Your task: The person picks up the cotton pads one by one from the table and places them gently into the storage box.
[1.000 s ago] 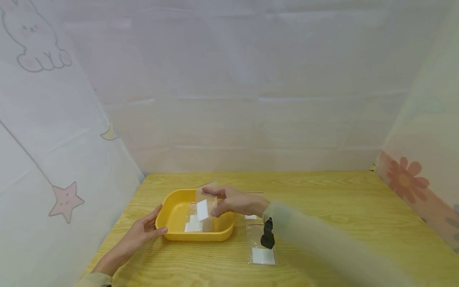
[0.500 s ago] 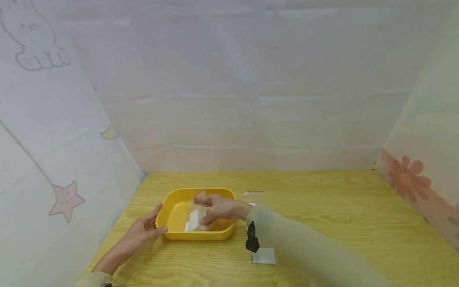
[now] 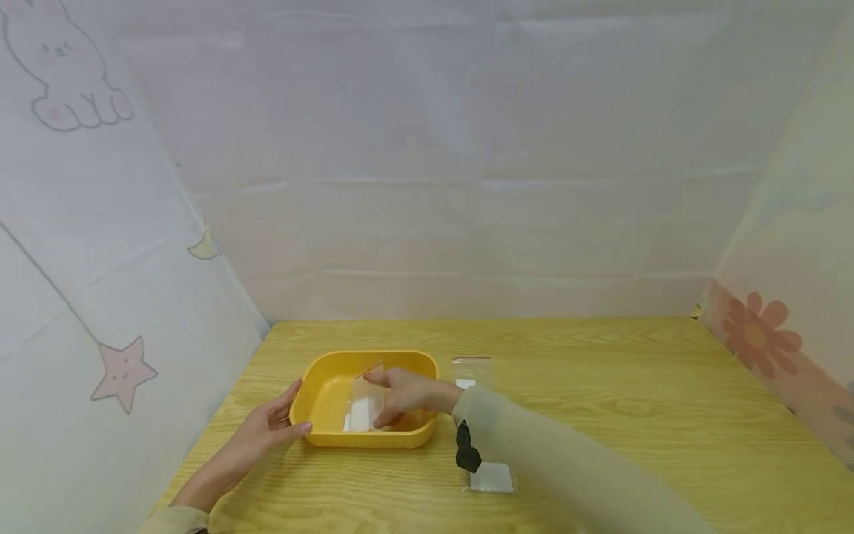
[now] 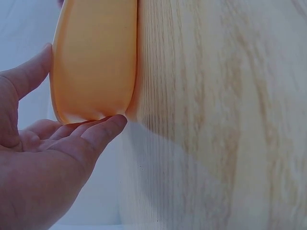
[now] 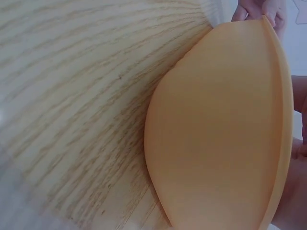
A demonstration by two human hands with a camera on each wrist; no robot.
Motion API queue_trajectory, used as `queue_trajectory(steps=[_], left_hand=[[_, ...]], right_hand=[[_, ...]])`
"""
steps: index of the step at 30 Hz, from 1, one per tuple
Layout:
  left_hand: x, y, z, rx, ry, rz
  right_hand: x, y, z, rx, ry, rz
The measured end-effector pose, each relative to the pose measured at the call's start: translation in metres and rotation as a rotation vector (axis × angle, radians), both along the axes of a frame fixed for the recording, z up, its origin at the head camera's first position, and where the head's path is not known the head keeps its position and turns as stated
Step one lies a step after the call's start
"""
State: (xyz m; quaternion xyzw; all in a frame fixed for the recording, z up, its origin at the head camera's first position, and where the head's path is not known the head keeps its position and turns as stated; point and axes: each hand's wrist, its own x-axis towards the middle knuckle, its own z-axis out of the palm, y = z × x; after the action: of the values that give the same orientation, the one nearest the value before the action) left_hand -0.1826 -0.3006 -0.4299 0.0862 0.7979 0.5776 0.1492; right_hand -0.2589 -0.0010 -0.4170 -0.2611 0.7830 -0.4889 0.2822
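A yellow plastic tray [image 3: 363, 439] sits on the wooden table [image 3: 600, 386] at the front left. My right hand [image 3: 390, 400] reaches into it and pinches a clear zip bag [image 3: 363, 406] with a white piece inside, lowered onto the tray floor. The bag's red zip edge still stands up a little. My left hand [image 3: 288, 414] rests with straight fingers against the tray's left end. In the left wrist view its thumb and fingers [image 4: 103, 132] cup the tray's wall [image 4: 96, 57]. The right wrist view shows mostly the tray's outer wall [image 5: 216, 134].
Two more clear bags with white pieces lie right of the tray, one near its far corner [image 3: 470, 371] and one nearer me [image 3: 491, 477]. Pale printed cloth walls close in the table on the left, back and right.
My right hand has brought the bag down from above the tray's rim into the tray. The left hand has stayed against the tray.
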Motion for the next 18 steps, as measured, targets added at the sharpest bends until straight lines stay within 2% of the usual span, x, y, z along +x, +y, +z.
queue_trajectory(steps=[9,18], left_hand=[[0.004,0.0,-0.001,-0.05,-0.005,0.026],[0.001,0.001,0.001,-0.005,0.001,0.012]], right_hand=[[0.006,-0.004,0.001,0.092,0.08,-0.062],[0.009,-0.002,0.011,0.25,0.135,-0.062]])
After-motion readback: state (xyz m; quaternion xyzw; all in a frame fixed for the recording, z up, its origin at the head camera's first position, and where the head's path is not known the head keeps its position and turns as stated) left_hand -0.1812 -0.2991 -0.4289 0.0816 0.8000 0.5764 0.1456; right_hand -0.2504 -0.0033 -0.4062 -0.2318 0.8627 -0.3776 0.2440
